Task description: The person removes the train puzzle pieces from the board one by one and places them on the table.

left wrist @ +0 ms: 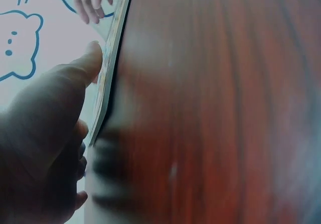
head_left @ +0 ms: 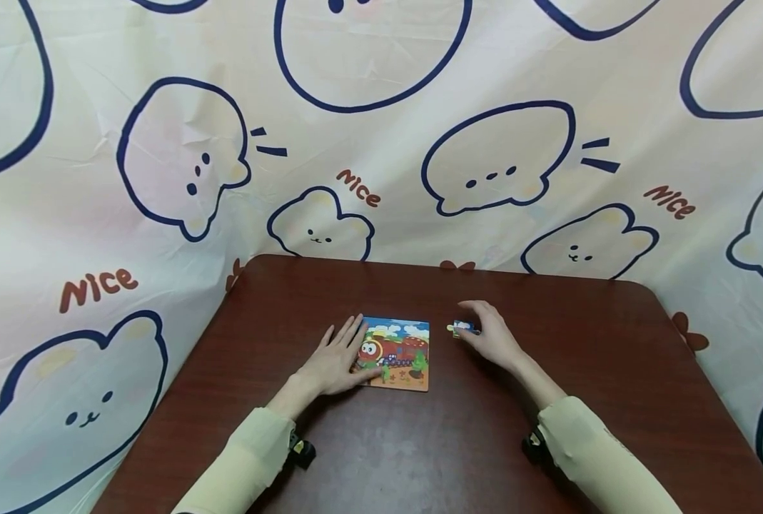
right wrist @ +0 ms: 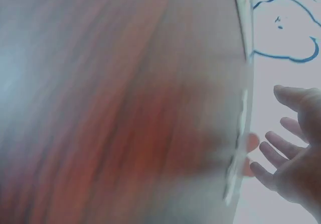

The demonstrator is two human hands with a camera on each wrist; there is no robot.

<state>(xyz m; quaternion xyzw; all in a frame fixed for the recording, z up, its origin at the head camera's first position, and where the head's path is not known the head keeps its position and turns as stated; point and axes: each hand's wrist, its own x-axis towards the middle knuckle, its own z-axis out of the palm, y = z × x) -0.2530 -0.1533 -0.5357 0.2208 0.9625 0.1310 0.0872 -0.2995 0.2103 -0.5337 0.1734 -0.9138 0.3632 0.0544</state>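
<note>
A square picture puzzle [head_left: 402, 357] with a cartoon train under a cloudy sky lies on the brown table. My left hand [head_left: 335, 363] rests on its left side with the fingers spread and the thumb across its lower part; the hand covers that edge. To the right of the puzzle, a small blue, white and green puzzle piece [head_left: 461, 327] lies apart on the table. My right hand [head_left: 493, 339] is over this piece, thumb at its lower edge and fingers reaching beyond. The right wrist view shows that hand [right wrist: 293, 148] with fingers and thumb spread apart.
The brown table [head_left: 381, 457] has rounded far corners. Behind it and along its sides hangs a pale cloth [head_left: 381, 143] printed with blue-outlined bears and the word Nice. Each wrist bears a small black camera [head_left: 302, 452] below a light sleeve [head_left: 246, 450].
</note>
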